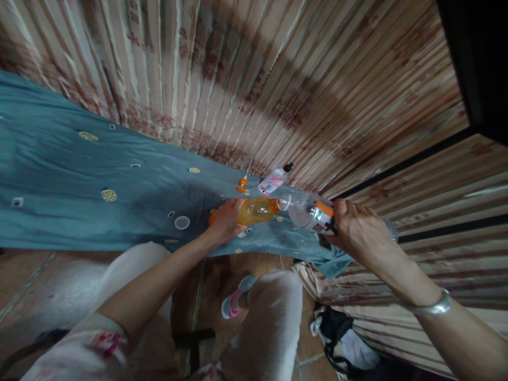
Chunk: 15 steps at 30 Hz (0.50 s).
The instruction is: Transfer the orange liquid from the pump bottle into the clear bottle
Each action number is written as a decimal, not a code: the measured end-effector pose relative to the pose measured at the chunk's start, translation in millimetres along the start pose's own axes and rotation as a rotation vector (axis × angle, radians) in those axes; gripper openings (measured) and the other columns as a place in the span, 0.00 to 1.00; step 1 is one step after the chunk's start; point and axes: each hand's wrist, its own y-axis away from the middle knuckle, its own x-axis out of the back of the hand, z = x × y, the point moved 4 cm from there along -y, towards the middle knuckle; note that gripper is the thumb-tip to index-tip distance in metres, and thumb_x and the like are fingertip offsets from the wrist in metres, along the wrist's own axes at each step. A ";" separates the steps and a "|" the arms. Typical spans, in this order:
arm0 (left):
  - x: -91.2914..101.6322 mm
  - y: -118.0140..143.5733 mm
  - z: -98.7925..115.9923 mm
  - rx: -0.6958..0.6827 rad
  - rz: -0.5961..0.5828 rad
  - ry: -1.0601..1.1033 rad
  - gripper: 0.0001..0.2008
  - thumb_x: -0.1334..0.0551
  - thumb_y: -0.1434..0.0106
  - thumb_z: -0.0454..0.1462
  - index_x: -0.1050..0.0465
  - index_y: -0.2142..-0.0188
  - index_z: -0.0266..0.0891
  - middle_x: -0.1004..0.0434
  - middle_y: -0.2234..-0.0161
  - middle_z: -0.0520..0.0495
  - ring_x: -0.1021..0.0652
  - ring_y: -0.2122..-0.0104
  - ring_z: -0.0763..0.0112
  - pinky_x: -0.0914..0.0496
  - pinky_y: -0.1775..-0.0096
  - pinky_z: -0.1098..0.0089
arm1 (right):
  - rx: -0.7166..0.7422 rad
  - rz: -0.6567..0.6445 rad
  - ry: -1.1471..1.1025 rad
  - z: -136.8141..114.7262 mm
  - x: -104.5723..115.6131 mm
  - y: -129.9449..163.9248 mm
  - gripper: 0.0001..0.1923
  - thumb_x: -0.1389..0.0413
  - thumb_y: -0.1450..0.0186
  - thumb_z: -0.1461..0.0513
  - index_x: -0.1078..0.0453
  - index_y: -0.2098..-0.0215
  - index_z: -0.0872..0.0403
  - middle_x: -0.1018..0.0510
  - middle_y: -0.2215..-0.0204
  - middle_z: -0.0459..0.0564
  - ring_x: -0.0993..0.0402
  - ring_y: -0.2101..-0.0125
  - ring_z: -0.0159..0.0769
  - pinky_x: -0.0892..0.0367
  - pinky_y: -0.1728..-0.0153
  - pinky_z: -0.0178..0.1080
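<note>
My left hand [229, 220] is wrapped round an orange see-through bottle [257, 210], its neck pointing right. In my right hand [355, 225] is a clear plastic bottle [307, 210] with an orange, white and black label, tilted on its side. The mouths of the two bottles meet or nearly meet; I cannot tell whether they touch. Just behind them lies a small clear bottle [273, 181] with a pink print and a black top. Beside it is an orange spray or pump head [242, 184]. A round whitish lid [182, 223] rests left of my left hand.
A blue-green patterned cloth [130, 190] covers the narrow surface. Pleated curtains [238, 79] hang behind and to the right, crossed by a dark bar [400, 161]. Below are my knees, a sandalled foot [237, 301] and a black and white bag [345, 338] on the tiled floor.
</note>
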 end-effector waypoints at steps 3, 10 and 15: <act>0.5 0.0 0.5 0.003 0.004 -0.002 0.35 0.29 0.47 0.32 0.37 0.41 0.40 0.25 0.43 0.38 0.25 0.41 0.49 0.29 0.42 0.52 | -0.009 -0.020 -0.013 0.4 1.0 -0.5 0.25 0.31 0.45 0.54 0.33 0.59 0.63 0.26 0.70 0.56 0.27 0.68 0.45 0.41 0.67 0.39; 2.2 0.3 3.0 0.028 -0.012 -0.014 0.36 0.29 0.47 0.31 0.37 0.40 0.38 0.25 0.43 0.37 0.25 0.42 0.49 0.29 0.42 0.53 | -0.009 -0.054 -0.036 0.6 3.3 -1.0 0.23 0.32 0.43 0.55 0.32 0.60 0.63 0.25 0.69 0.58 0.25 0.67 0.46 0.39 0.65 0.40; 3.5 0.5 4.0 0.030 -0.011 -0.019 0.36 0.28 0.48 0.31 0.36 0.41 0.40 0.25 0.44 0.38 0.25 0.42 0.49 0.28 0.43 0.52 | -0.020 -0.067 -0.037 0.8 3.0 -0.9 0.24 0.32 0.44 0.55 0.32 0.59 0.63 0.25 0.69 0.58 0.25 0.66 0.47 0.39 0.65 0.40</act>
